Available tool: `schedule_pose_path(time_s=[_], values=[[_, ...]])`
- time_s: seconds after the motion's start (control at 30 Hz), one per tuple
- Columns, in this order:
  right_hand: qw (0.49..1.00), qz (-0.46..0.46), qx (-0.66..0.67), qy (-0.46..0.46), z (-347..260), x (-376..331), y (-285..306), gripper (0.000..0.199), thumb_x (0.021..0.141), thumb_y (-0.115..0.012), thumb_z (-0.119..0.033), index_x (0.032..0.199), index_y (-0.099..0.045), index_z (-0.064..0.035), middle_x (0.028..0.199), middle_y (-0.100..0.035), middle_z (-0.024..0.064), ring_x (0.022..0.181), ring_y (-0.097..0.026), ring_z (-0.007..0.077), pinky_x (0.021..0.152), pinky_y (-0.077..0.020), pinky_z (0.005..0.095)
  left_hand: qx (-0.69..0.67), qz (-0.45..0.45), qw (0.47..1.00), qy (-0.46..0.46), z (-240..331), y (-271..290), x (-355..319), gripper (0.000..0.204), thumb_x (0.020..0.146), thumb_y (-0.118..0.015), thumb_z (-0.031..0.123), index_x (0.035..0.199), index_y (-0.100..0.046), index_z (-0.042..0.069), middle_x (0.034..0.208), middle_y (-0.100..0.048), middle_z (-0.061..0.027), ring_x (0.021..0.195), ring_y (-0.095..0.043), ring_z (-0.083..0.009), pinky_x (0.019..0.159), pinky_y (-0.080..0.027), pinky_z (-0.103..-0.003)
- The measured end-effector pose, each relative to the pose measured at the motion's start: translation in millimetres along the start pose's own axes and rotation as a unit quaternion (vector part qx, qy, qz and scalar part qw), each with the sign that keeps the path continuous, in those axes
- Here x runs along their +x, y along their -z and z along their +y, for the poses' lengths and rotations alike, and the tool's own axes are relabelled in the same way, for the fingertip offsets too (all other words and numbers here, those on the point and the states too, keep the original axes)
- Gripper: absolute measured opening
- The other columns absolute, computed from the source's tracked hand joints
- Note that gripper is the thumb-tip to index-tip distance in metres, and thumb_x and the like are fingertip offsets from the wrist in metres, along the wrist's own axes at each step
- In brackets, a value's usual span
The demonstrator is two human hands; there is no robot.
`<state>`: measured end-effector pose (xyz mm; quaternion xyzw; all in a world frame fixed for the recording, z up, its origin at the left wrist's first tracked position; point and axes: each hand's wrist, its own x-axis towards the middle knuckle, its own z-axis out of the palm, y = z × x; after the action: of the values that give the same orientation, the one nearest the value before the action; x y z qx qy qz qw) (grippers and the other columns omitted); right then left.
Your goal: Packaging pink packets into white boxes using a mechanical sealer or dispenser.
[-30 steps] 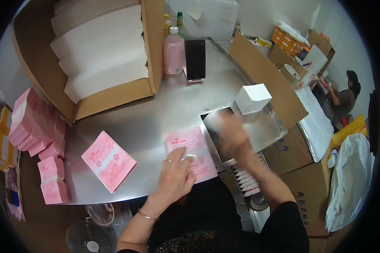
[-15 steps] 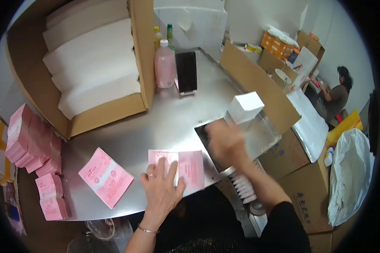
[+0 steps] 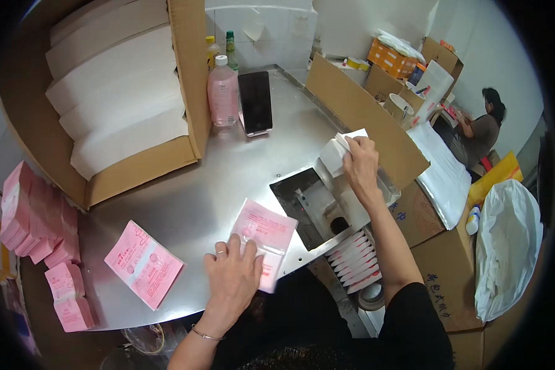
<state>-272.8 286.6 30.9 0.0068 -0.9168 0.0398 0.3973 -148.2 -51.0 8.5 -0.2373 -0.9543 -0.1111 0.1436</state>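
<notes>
My left hand point(image 3: 233, 271) is closed over a pink printed packet point(image 3: 266, 223) at the table's front edge, its fingers across the packet's lower half. The packet lies slanted. To its left rests another pink printed packet point(image 3: 145, 264) with a pale band across the middle. My right hand point(image 3: 362, 163) pinches the upper right part of a white, block-like stack of folded paper point(image 3: 334, 156), with thin layers showing near the fingertips. The stack sits just beyond a rectangular opening point(image 3: 290, 196) in the metal table. My right thumb is partly hidden.
A large carton point(image 3: 148, 179) of white paper stacks stands at the back left. Piled pink packets point(image 3: 40, 216) line the left edge. A pink bottle point(image 3: 222, 92) and a phone point(image 3: 255, 102) stand behind. Cardboard point(image 3: 364, 117) borders the right. Another person point(image 3: 484, 126) sits far right.
My right hand has moved from over the opening up to the white paper stack and taken hold of it. The pink packet under my left hand has turned from level to slanted.
</notes>
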Motion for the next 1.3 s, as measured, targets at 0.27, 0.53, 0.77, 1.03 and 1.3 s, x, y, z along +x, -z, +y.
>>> schedule_pose_path(time_s=[0.27, 0.53, 0.77, 1.03, 1.3], values=[[0.861, -0.173, 0.329, 0.347, -161, -106, 80, 0.042, 0.082, -0.065, -0.008, 0.124, -0.062, -0.002, 0.127, -0.058, 0.0244, 0.114, -0.062, 0.039, 0.099, -0.0482, 0.0584, -0.156, 0.009, 0.988, 0.014, -18, 5, -3, 0.065, 0.069, -0.077, 0.026, 0.129, -0.061, 0.007, 0.1, -0.053, -0.0163, 0.091, -0.054, -0.0337, 0.077, -0.045, -0.045], [0.936, -0.26, 0.096, 0.217, -139, -83, -24, 0.028, 0.083, -0.062, -0.018, 0.107, -0.066, -0.0037, 0.101, -0.063, 0.0137, 0.096, -0.06, 0.0317, 0.107, -0.0302, 0.0687, -0.197, -0.017, 0.98, -0.015, 4, 22, -10, 0.076, 0.083, -0.069, 0.011, 0.152, -0.039, 0.008, 0.096, -0.054, -0.0175, 0.087, -0.054, -0.0337, 0.077, -0.046, -0.044], [0.914, -0.393, 0.094, 0.036, -80, -68, 8, 0.023, 0.089, -0.056, -0.017, 0.079, -0.068, 0.0002, 0.077, -0.069, 0.0227, 0.08, -0.068, 0.0445, 0.072, -0.054, 0.0513, -0.266, 0.03, 0.963, -0.02, -23, 17, -45, 0.027, 0.071, -0.067, -0.001, 0.097, -0.067, 0.007, 0.097, -0.057, -0.0113, 0.092, -0.055, -0.0307, 0.078, -0.044, -0.042], [0.998, -0.06, 0.008, -0.008, 30, -6, -10, 0.064, 0.074, -0.076, -0.041, 0.128, -0.065, -0.0078, 0.14, -0.049, 0.0224, 0.131, -0.043, 0.041, 0.105, -0.0395, 0.0523, 0.065, 0.161, 0.941, 0.29, -101, 51, -75, 0.031, 0.072, -0.066, 0.004, 0.102, -0.058, 0.006, 0.127, -0.05, -0.0196, 0.122, -0.047, -0.0394, 0.105, -0.032, -0.049], [0.997, -0.015, -0.063, 0.033, -2, -43, 32, 0.053, 0.075, -0.077, -0.036, 0.12, -0.069, -0.0085, 0.126, -0.057, 0.0161, 0.122, -0.05, 0.0389, 0.104, -0.0341, 0.0614, 0.033, 0.044, 0.966, 0.252, -122, 42, -86, 0.015, 0.085, -0.06, 0.006, 0.1, -0.058, 0.009, 0.094, -0.058, -0.0103, 0.098, -0.053, -0.0334, 0.104, -0.03, -0.055]])
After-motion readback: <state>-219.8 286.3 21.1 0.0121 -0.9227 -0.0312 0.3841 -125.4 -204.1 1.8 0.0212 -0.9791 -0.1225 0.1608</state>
